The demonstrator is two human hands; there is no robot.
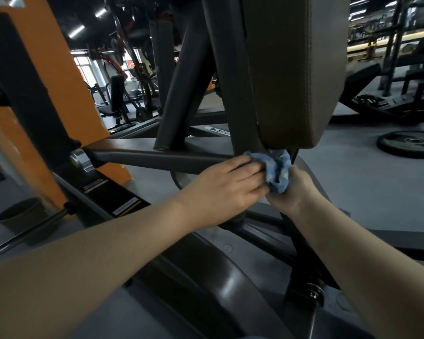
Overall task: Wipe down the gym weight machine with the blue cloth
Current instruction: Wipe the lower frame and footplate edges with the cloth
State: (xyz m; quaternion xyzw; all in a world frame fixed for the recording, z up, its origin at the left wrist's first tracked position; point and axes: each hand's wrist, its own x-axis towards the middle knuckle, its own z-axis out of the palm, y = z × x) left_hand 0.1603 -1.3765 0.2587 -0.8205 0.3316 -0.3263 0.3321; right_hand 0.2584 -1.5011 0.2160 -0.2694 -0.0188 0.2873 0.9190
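Cloth: a crumpled blue terry cloth (278,171) sits bunched against the dark metal frame of the weight machine (157,157), just beneath its black padded rest (296,69).
Left hand (227,192): fingers curled onto the cloth's near side.
Right hand (293,189): gripping the cloth from below.
Floor: a black weight plate (409,143) lies flat, well apart.

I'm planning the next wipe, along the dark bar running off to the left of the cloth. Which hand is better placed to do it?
Probably the left hand: it holds the blue cloth and lies right by that bar. The right hand grips the cloth from the far side.
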